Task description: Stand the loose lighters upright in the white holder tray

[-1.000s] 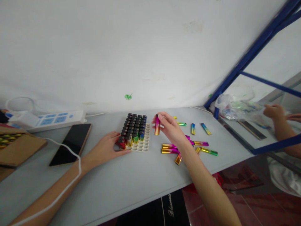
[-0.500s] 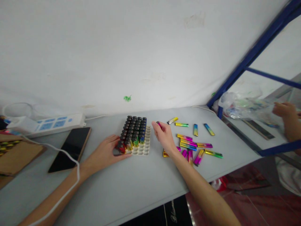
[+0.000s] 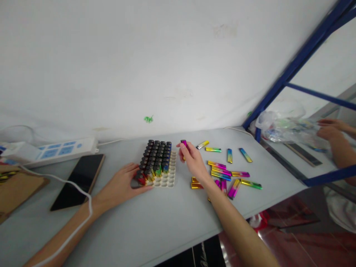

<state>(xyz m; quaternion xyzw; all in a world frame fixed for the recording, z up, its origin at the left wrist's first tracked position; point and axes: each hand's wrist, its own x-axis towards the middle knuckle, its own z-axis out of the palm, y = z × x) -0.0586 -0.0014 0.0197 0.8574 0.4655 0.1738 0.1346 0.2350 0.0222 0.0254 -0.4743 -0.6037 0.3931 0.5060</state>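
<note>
My left hand (image 3: 121, 185) curls around the near left corner of a pale tray with round holes (image 3: 168, 181), thumb along its front edge and fingers at its left side. Packed rows of upright lighters with black tops (image 3: 157, 155) stand in the tray; its right column and front holes show bare. Just right of the tray, my right hand (image 3: 191, 157) is closed around a magenta and gold lighter (image 3: 184, 142), held roughly upright above the table. Several shiny two-coloured lighters (image 3: 221, 172) lie loose beyond and beside my right wrist, some partly hidden by it.
A black phone (image 3: 79, 181) and a white power strip (image 3: 63, 150) are on the left, near cardboard (image 3: 19, 189). A white cable (image 3: 88, 202) crosses over my left forearm. At right stands a blue metal frame (image 3: 274, 94), with plastic bags (image 3: 286, 126) and another person's hands (image 3: 330, 129) beyond it.
My right hand has turned, so more of the lighter shows between its fingers. My left hand stays at the tray. The view has shifted slightly, and the other person's hands have moved.
</note>
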